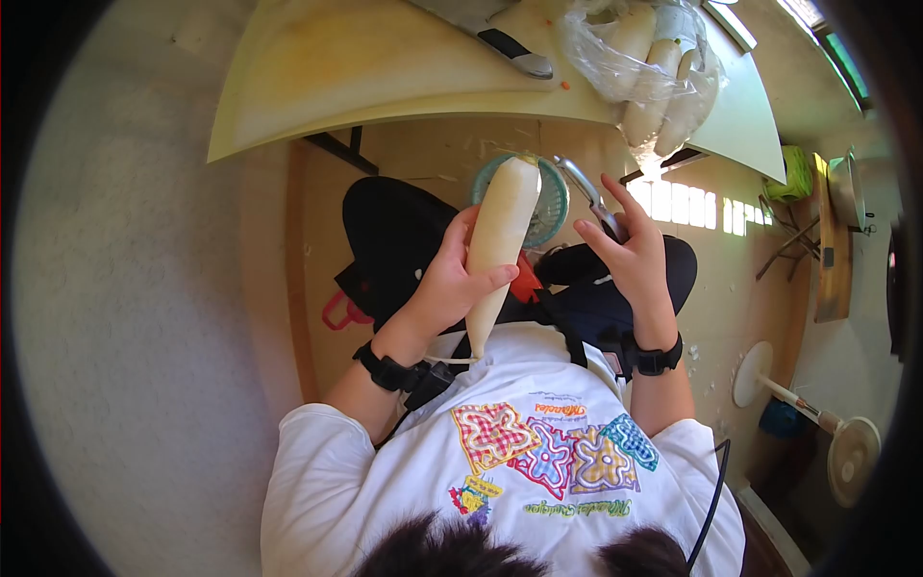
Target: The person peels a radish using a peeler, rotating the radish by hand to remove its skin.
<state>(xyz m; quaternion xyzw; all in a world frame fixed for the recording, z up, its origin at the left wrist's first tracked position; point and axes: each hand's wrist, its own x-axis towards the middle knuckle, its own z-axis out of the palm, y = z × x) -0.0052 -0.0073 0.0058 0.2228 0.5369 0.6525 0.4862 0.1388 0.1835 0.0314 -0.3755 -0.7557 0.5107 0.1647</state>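
A long white daikon radish [503, 216] is gripped in my left hand [452, 274], its thick end tilted up and away and its thin tip near my shirt. My right hand [635, 250] is closed around the dark handle of a peeler [588, 192], with the thumb and index finger stretched out. The peeler's metal head points up and left, apart from the radish. Beneath the radish's thick end, a teal basket [553, 207] stands on the floor between my knees, partly hidden.
Ahead is a table [385, 91] bearing a knife [510, 48] with a black handle. At its right side a clear plastic bag [663, 82] holds several white radishes. A white fan [851, 462] stands at right. Light scraps dot the floor.
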